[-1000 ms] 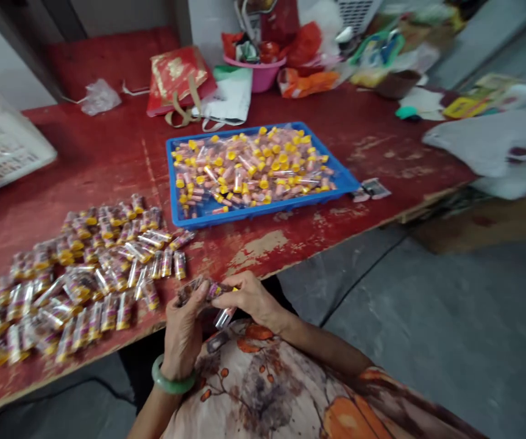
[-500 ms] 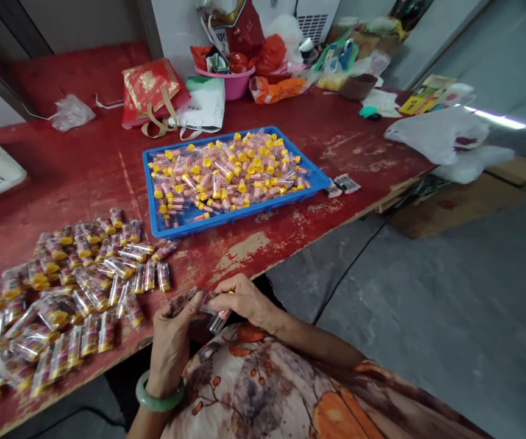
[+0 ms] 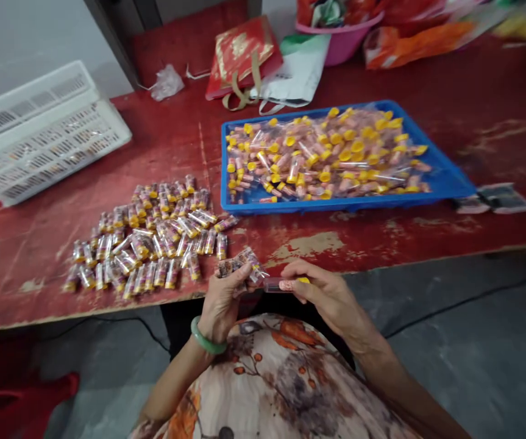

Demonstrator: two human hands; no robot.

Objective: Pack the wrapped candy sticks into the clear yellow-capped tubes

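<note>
My left hand (image 3: 222, 300), with a green bangle on its wrist, pinches a small stack of printed clear plastic wrappers (image 3: 250, 263). Between the thumb and fingers of my right hand (image 3: 326, 292) is a clear tube (image 3: 281, 285) with a yellow cap and pinkish contents, lying level. Its clear end points left and sits close to the wrappers; whether they touch I cannot tell. Both hands are over the table's front edge, in front of my lap. To their left lie many wrapped tubes (image 3: 153, 244) with purple labels. A blue tray (image 3: 308, 208) beyond them holds many unwrapped yellow-capped tubes.
The worn red table (image 3: 162, 146) carries a white plastic basket (image 3: 52, 134) at the left. Behind the tray are a red gift bag (image 3: 239, 55), a white bag (image 3: 299, 73) and a pink basin (image 3: 345, 42). Dark packets (image 3: 504, 198) lie by the tray's right corner.
The view has turned left, bringing the white basket into sight. My hands have drawn apart slightly, and the tube in my right hand now lies level and shows more plainly.
</note>
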